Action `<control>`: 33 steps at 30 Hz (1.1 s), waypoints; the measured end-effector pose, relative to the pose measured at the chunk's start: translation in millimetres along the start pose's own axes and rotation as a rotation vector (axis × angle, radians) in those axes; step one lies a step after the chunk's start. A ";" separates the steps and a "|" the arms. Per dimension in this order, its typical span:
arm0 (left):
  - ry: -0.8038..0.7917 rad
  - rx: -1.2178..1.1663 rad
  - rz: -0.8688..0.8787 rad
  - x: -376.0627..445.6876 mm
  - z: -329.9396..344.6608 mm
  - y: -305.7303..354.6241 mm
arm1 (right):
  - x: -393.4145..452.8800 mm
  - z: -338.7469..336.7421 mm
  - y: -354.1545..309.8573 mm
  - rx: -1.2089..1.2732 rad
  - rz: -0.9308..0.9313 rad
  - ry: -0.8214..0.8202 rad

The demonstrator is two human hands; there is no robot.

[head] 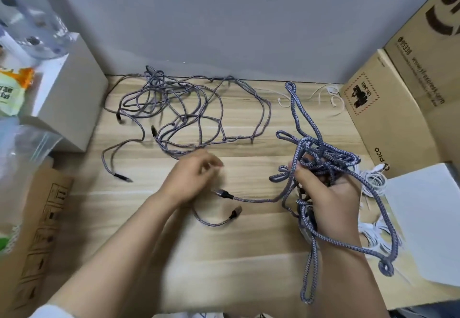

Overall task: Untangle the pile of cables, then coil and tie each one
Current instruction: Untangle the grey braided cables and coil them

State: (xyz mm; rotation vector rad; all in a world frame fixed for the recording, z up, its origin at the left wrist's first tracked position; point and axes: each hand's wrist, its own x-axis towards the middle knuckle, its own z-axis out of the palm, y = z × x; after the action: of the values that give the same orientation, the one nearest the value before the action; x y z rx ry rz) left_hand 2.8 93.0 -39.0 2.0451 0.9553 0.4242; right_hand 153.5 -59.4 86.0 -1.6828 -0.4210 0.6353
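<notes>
Cables lay half sorted: your right hand [326, 190] clenched a knotted bundle [321, 158]; your left hand [196, 176] hovered slack, grasping nothing; untangling was underway; next, I judged, free the loose plug end [224, 194].

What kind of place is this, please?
Probably a home or office desk used for sorting and packing: a wooden tabletop against a plain wall, cardboard boxes crowding both sides, and plastic bags at the left.

Grey-purple braided cables [189, 108], white thin cables [373, 181], light wood-grain table [249, 173]
</notes>
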 end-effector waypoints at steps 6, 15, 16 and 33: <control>-1.250 -0.008 -0.383 -34.5 -1.7 20.8 | -3.9 -2.0 -0.3 0.012 -0.017 -0.057; -0.138 -0.617 -0.460 -12.1 18.1 16.9 | -8.7 2.6 3.9 -0.128 0.052 -0.119; -0.095 -0.690 -0.474 -11.7 13.4 26.1 | -8.2 2.1 5.9 -0.145 0.067 -0.123; 0.286 -0.768 -0.196 -60.0 -39.4 82.4 | -6.9 9.1 47.7 -0.420 -0.084 -0.410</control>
State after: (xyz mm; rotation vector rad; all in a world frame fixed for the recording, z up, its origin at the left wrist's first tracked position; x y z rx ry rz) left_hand -20.1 37.9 52.6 1.2062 0.9519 0.8411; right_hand 139.3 -66.3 39.6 -1.9139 -0.9673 0.8769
